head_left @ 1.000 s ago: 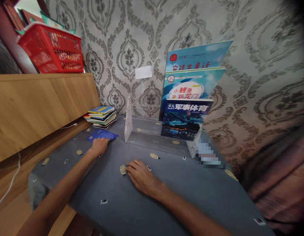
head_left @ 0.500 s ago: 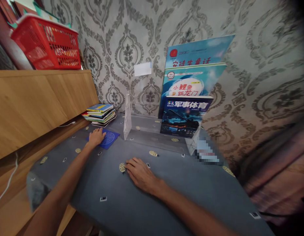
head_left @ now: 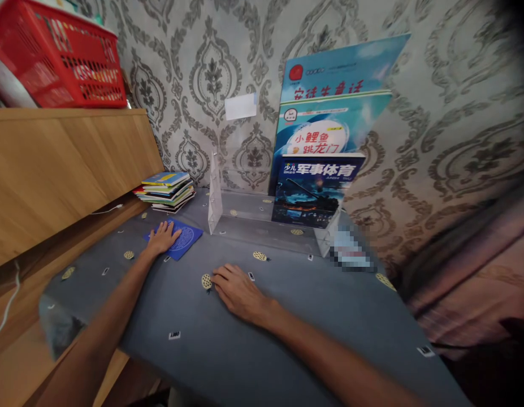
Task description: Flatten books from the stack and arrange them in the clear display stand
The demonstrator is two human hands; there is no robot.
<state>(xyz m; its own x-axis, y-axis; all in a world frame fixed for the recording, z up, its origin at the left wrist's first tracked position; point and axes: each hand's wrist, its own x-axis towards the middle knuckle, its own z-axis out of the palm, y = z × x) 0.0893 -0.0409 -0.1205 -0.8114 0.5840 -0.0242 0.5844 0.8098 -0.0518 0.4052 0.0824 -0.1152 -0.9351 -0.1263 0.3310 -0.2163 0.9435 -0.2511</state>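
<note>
My left hand (head_left: 162,238) lies with spread fingers on a flat blue booklet (head_left: 186,238), covering its left part. Behind that booklet rises a stack of thin books (head_left: 166,192). My right hand (head_left: 236,289) rests palm down on the grey tablecloth (head_left: 304,322), its fingers stretched out beside a printed pineapple, holding nothing. Beyond both hands stands a clear acrylic book rack (head_left: 262,234). In its right part, upright and one behind another, are a dark military-themed book (head_left: 315,192), a teal book (head_left: 321,130) and a taller blue book (head_left: 325,70).
A red plastic basket (head_left: 70,62) sits on the wooden cabinet (head_left: 66,169) at the left. A pixelated item (head_left: 350,249) lies by the rack's right end. The patterned wall (head_left: 215,68) bounds the back, and a pinkish cloth (head_left: 465,288) hangs at the right.
The view has shifted slightly, so most things appear a little further left and higher. My left hand's fingers are more spread on the blue booklet. My right hand keeps its place on the cloth.
</note>
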